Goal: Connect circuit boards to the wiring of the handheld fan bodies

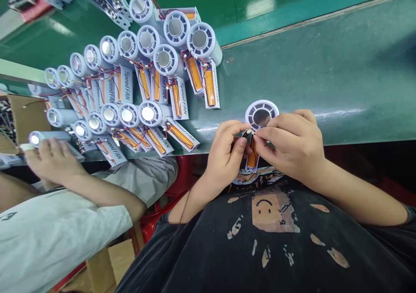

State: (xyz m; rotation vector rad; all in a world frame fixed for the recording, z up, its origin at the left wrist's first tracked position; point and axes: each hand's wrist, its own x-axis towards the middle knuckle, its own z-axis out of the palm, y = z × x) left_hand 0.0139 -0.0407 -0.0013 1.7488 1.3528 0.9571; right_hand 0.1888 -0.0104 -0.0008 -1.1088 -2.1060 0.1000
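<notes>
Near the front edge of the green table, a pale lavender fan unit (261, 113) with a round grey centre faces up. Below its round head hangs a narrow housing with an orange battery (251, 156) and thin wires. My left hand (224, 152) is closed at the left of the housing, thumb and index finger pinching a small dark piece with a white connector (248, 131). My right hand (290, 143) is closed over the right side, its fingertips together at the connector and wires. What those fingertips grip is too small to make out.
Many similar fan units (164, 59) with orange batteries stand in rows at the left of the table (308, 76). At the far left, another person's hand (53, 161) rests on a fan unit. A cardboard box (26, 119) stands beyond it.
</notes>
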